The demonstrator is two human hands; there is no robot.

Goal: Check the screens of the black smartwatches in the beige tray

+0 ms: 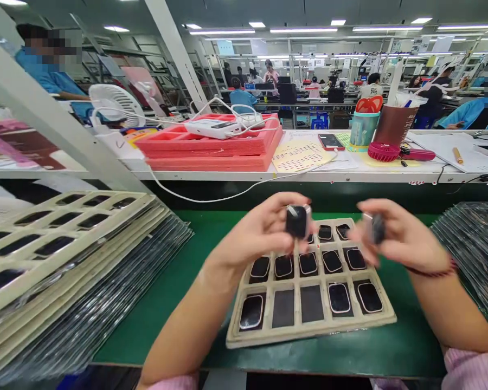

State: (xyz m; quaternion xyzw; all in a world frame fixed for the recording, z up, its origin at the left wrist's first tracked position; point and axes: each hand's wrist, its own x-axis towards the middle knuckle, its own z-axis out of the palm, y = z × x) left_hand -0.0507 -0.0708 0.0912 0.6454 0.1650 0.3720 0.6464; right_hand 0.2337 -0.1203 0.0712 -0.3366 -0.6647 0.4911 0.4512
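My left hand [264, 225] is closed on a smartwatch case [297, 221], its dark square face turned toward me. To the right, my right hand [406, 233] grips another smartwatch case [376, 227], seen nearly edge-on and smeared by motion. Both are raised over the far part of a cream compartment tray [268, 326]. Several rounded-square watch cases with dark screens, such as one watch case [339, 298], lie in its pockets. Two pockets in the nearest row show only their dark bottoms. My hands hide part of the back row.
Stacked trays [117, 260] with dark-screened pieces rise at the left; another stack of clear trays [477, 254] stands at right. A white shelf [236, 176] beyond the green mat [158, 303] carries red foam trays [211, 157], a phone [331, 142], a pink fan [384, 152] and cups. Co-workers sit farther back.
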